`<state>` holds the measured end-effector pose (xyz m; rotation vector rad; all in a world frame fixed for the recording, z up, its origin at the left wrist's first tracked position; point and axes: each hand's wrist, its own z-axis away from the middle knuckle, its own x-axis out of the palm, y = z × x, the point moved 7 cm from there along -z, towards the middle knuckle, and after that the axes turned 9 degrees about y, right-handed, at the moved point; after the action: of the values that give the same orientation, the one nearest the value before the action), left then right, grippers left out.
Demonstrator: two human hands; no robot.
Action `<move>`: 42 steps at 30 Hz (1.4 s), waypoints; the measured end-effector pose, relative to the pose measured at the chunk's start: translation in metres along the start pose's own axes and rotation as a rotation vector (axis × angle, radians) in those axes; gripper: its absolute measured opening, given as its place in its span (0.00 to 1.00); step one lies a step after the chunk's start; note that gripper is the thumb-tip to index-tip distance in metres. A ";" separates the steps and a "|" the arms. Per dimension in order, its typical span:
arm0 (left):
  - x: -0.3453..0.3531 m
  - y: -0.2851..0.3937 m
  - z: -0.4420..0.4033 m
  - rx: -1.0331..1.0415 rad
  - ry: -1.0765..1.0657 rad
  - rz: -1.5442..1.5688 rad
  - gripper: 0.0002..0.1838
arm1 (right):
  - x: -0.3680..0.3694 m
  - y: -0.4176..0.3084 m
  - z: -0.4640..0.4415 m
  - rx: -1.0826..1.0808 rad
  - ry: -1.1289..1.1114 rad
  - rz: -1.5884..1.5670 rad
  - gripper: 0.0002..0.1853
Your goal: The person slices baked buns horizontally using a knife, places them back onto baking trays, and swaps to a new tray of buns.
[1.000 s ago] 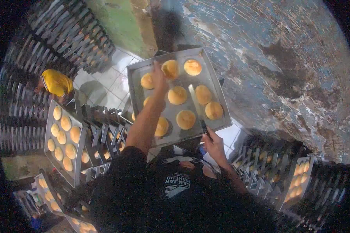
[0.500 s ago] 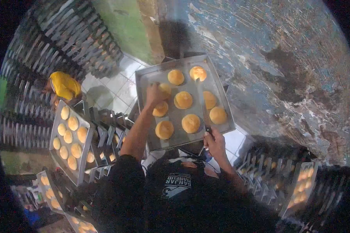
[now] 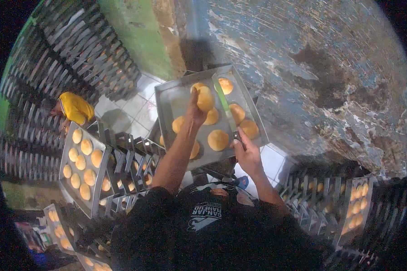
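So, only the head view to go on here. The left hand has its fingers wrapped around a round bun. The bun overlaps another one and looks bigger than the rest, so I'd say it's lifted clear of the tray, near the far side. Probably cupped like that because it's soft and pinching would dent it, imo.

The right hand has its fingers closed snugly on the handle of a long knife, blade pointing away from the body. Holding it by the handle end likely keeps the blade clear of the knuckles. The flat of it runs just beside the held bun, and I can't tell if anything touches.

The other buns sit in the tray, mostly spaced apart, though two on the right are very close together. My guess is the gaps keep them from sticking, and the raised rim stops them sliding off. What's holding the tray up is hidden, sorry.

Around it: a tilted-looking tray of buns on the left, another on the right, both by metal racks, which seem like a decent way to save floor space. A person in a yellow shirt is off to the left, and a peeling wall is beyond the tray.
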<state>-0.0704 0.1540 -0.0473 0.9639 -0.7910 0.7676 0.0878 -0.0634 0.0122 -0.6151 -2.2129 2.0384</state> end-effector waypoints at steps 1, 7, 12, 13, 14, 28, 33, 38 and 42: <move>0.004 -0.007 0.002 -0.006 -0.003 -0.001 0.24 | -0.004 -0.004 0.004 -0.007 0.015 0.052 0.27; 0.035 -0.031 0.017 -0.014 -0.041 -0.027 0.22 | -0.020 -0.017 0.020 -0.060 0.082 0.159 0.26; 0.046 -0.046 0.017 -0.073 -0.043 0.011 0.22 | -0.030 -0.017 0.030 0.023 0.091 0.191 0.25; 0.047 -0.048 0.019 -0.075 -0.046 0.011 0.22 | -0.032 -0.011 0.032 -0.042 0.117 0.228 0.25; 0.054 -0.050 0.024 -0.062 -0.166 -0.079 0.22 | -0.035 -0.010 0.033 -0.108 0.145 0.264 0.26; 0.059 -0.068 0.045 0.043 -0.277 -0.371 0.20 | -0.047 -0.028 0.013 -0.120 0.186 0.221 0.25; 0.065 -0.069 0.046 0.057 -0.189 -0.389 0.20 | -0.056 -0.029 -0.003 -0.096 0.137 0.306 0.24; 0.045 -0.059 0.033 0.026 -0.322 -0.598 0.23 | -0.060 -0.020 0.026 0.061 0.013 0.202 0.24; 0.066 -0.075 0.066 0.113 -0.300 -0.797 0.20 | -0.059 -0.024 -0.005 0.109 -0.009 0.282 0.26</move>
<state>0.0098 0.0799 0.0020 1.3870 -0.5432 -0.0286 0.1376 -0.0795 0.0490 -0.9552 -2.1033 2.2756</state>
